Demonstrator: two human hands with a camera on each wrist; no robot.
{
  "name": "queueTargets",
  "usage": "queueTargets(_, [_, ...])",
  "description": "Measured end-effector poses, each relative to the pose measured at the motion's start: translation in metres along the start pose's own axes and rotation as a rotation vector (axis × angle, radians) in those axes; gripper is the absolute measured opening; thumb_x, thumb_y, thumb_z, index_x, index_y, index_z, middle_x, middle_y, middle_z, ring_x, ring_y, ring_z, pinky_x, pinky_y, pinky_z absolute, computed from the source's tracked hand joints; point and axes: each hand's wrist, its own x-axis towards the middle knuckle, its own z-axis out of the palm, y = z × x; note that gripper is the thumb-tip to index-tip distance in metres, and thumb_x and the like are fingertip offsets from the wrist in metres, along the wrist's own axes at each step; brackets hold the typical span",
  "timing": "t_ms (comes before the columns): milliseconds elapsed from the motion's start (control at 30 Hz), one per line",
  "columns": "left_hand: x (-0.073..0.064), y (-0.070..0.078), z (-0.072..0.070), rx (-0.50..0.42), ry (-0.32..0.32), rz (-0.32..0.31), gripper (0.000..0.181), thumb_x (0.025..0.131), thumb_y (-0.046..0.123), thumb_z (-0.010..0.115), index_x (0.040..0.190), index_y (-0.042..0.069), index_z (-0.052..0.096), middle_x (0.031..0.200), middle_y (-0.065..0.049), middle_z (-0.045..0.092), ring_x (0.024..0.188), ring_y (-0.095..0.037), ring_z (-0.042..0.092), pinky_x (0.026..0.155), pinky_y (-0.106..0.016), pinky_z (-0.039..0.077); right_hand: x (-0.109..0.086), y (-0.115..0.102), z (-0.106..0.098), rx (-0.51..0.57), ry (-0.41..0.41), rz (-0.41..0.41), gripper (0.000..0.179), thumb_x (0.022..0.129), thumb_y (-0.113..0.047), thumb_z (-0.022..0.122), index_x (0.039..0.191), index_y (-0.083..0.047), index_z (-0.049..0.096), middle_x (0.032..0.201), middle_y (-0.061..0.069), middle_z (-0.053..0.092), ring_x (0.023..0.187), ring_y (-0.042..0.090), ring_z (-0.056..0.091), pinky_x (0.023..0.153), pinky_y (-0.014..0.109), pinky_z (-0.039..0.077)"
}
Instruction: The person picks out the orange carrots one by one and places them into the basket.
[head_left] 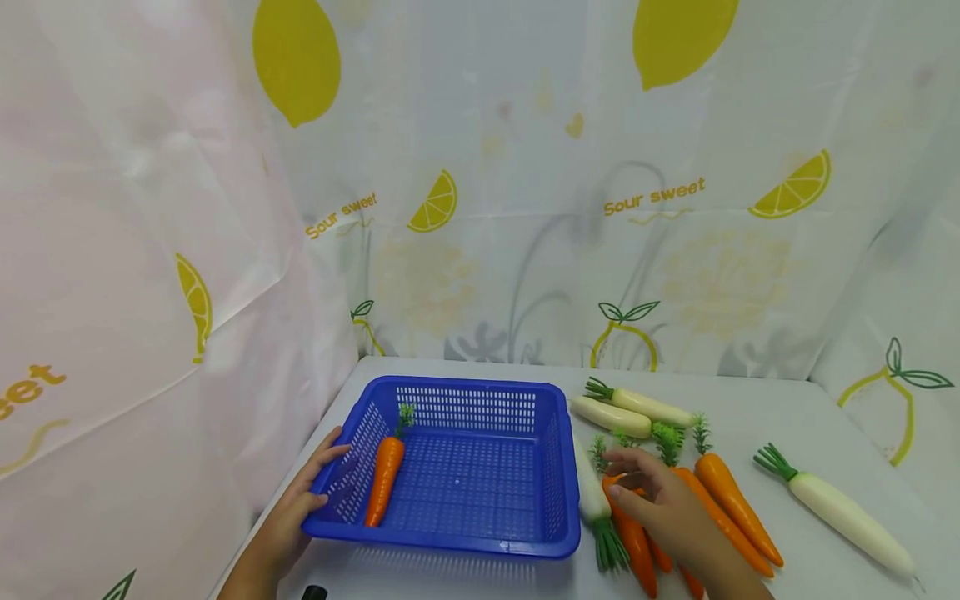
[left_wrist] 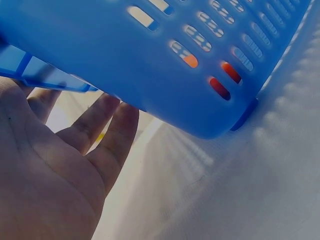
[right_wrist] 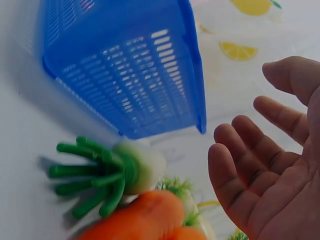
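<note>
A blue plastic basket (head_left: pixel 480 547) with slotted walls stands on the white table, with one orange carrot (head_left: pixel 386 479) lying inside along its left. My left hand (head_left: pixel 288 517) rests at the basket's left rim, its fingers fairly straight; in the left wrist view, fingertips meet the rim from outside. Over the pile right of the basket hovers my right hand (head_left: pixel 660 504), holding nothing, its fingers loosely bent and apart in the right wrist view. Beneath and beside it lie several carrots (head_left: pixel 738 508) with leafy green tops. A white radish (head_left: pixel 591 483) lies against the basket's right side, green stalks toward me.
Two more white radishes (head_left: pixel 611 417) lie behind the carrots. Another radish (head_left: pixel 847 517) sits apart at the far right. Lemon-printed cloth (head_left: pixel 480 275) encloses the table at the back and sides. A small black object (head_left: pixel 315 592) shows at the bottom edge.
</note>
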Motion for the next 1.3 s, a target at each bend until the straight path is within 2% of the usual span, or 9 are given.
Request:
queueTargets(133, [0.001,0.000,-0.001,0.016,-0.015,0.014,0.072,0.086,-0.001,0.039,0.158,0.006,0.037,0.178,-0.001,-0.004,0.156,-0.056,-0.008,0.109,-0.029,0.045,-0.002,0.008,-0.006,-0.056,0.035,0.035,0.048,0.102,-0.025,0.066,0.145,-0.006,0.055,0.132,0.015,0.064,0.113,0.017,0.064,0.088,0.026,0.057])
queueTargets(267, [0.003,0.001,0.001,0.023,-0.012,0.031,0.071,0.087,-0.001,0.039,0.158,0.005,0.037,0.178,-0.002,-0.004,0.156,-0.057,-0.009,0.117,-0.067,0.032,-0.003,0.012,-0.014,-0.097,0.068,0.069,0.049,0.101,-0.029,0.069,0.144,-0.008,0.057,0.132,0.013,0.064,0.114,0.018,0.064,0.089,0.025,0.057])
queueTargets(367, [0.004,0.001,0.002,0.029,-0.001,0.031,0.072,0.086,0.000,0.040,0.158,0.006,0.037,0.178,-0.004,-0.004,0.156,-0.058,-0.008,0.112,-0.078,0.024,-0.005,0.015,-0.020,-0.160,0.087,0.079,0.049,0.100,-0.031,0.069,0.143,-0.009,0.058,0.134,0.010,0.065,0.118,0.020,0.064,0.092,0.025,0.056])
queueTargets(567, [0.003,0.000,0.001,0.059,0.007,0.020,0.072,0.086,0.001,0.042,0.158,0.007,0.038,0.178,-0.004,-0.002,0.156,-0.058,-0.005,0.112,-0.063,0.043,-0.007,0.027,-0.029,-0.242,0.091,0.103,0.051,0.102,-0.035,0.067,0.144,-0.008,0.057,0.138,0.009,0.064,0.124,0.024,0.062,0.096,0.030,0.057])
queueTargets(867, [0.002,-0.001,0.001,0.039,0.008,0.006,0.072,0.086,0.000,0.042,0.157,0.008,0.039,0.178,-0.002,-0.002,0.156,-0.057,-0.006,0.107,-0.036,0.053,-0.020,0.036,-0.044,-0.275,0.152,0.131,0.053,0.103,-0.040,0.064,0.144,-0.007,0.056,0.142,0.014,0.061,0.123,0.029,0.063,0.085,0.021,0.056])
queueTargets(967, [0.001,0.000,0.001,0.021,0.011,0.004,0.072,0.085,0.000,0.042,0.157,0.007,0.039,0.178,-0.003,-0.003,0.156,-0.057,-0.006,0.104,-0.031,0.055,-0.023,0.038,-0.049,-0.352,0.183,0.118,0.054,0.103,-0.040,0.064,0.143,-0.006,0.057,0.141,0.017,0.060,0.120,0.032,0.064,0.080,0.023,0.056])
queueTargets(1133, [0.000,0.000,0.001,0.019,0.012,0.019,0.072,0.085,0.000,0.042,0.156,0.006,0.039,0.178,-0.005,-0.003,0.156,-0.058,-0.006,0.101,-0.029,0.056,-0.026,0.046,-0.058,-0.550,0.277,0.026,0.047,0.102,-0.035,0.066,0.136,-0.003,0.063,0.136,0.023,0.058,0.122,0.040,0.058,0.088,0.045,0.059])
queueTargets(1233, [-0.001,0.001,0.000,0.028,0.008,0.015,0.071,0.086,0.000,0.042,0.156,0.006,0.039,0.178,-0.005,-0.003,0.156,-0.059,-0.006,0.103,-0.032,0.056,-0.027,0.052,-0.065,-0.599,0.291,0.041,0.046,0.101,-0.034,0.066,0.136,-0.003,0.063,0.136,0.026,0.058,0.122,0.042,0.057,0.092,0.059,0.055])
queueTargets(1300, [-0.002,0.001,0.000,0.038,0.002,0.006,0.071,0.086,-0.001,0.041,0.156,0.005,0.039,0.178,-0.006,-0.003,0.156,-0.059,-0.006,0.111,-0.044,0.051,-0.027,0.056,-0.070,-0.614,0.272,0.076,0.051,0.102,-0.036,0.064,0.138,-0.001,0.061,0.137,0.028,0.057,0.122,0.044,0.056,0.093,0.063,0.052])
